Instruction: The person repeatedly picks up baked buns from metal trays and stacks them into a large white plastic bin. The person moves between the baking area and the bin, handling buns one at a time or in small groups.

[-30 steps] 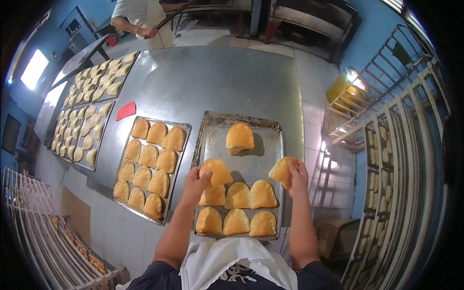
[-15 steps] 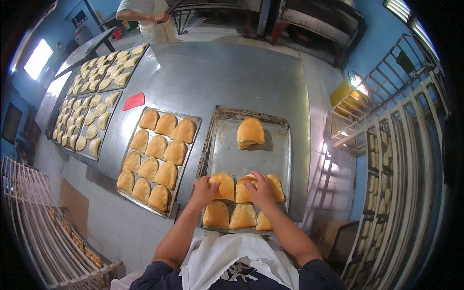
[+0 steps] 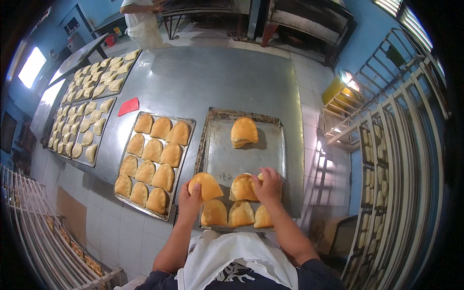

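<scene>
My left hand [image 3: 190, 194] is closed around the edge of a golden-brown turnover [image 3: 207, 186], tilted up off a metal tray [image 3: 220, 162]. My right hand [image 3: 268, 186] closes on another turnover [image 3: 261, 176], mostly hidden under my fingers, at the right side of the same tray. Between my hands lies a middle turnover [image 3: 242, 187], beside my right fingertips. A row of turnovers [image 3: 240, 213] lies along the tray's near edge. Toward the tray's far end stands a small stack of turnovers [image 3: 244, 131].
Left of my tray, another tray [image 3: 170, 203] holds rows of baked turnovers. A red scraper-like piece [image 3: 128, 107] lies on the metal table [image 3: 203, 72]. Trays of pale dough pieces [image 3: 87, 123] fill the far left. Racks [image 3: 386, 169] flank the table; a person [image 3: 142, 24] stands beyond it.
My left hand has lifted its turnover, tipping it up and slightly left. My right hand has moved from the middle turnover to the one at the right. The view has shifted slightly.
</scene>
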{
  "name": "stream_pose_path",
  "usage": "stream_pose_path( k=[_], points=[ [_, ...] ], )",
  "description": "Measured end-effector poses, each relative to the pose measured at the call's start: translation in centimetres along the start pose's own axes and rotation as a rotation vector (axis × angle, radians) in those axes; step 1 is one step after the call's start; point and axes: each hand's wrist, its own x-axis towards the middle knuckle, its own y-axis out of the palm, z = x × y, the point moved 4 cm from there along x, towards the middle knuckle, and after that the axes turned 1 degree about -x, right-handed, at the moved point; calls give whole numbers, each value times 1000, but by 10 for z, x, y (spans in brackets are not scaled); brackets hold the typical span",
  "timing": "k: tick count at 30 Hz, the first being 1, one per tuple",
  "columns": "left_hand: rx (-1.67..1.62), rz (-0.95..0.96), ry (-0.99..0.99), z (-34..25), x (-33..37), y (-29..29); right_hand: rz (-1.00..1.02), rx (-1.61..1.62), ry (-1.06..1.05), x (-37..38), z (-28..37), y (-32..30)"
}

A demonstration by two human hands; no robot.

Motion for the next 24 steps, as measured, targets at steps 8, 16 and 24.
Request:
stream_pose_path(
  k=[8,16,24],
  points=[
    [50,331,-88,16,3,110,93,-70,159,3,-39,-20],
    [535,253,160,53,28,105,156,359,409,-12,-56,-11],
    [590,562,-146,47,46,113,101,632,346,-32,-55,-16]
  ],
)
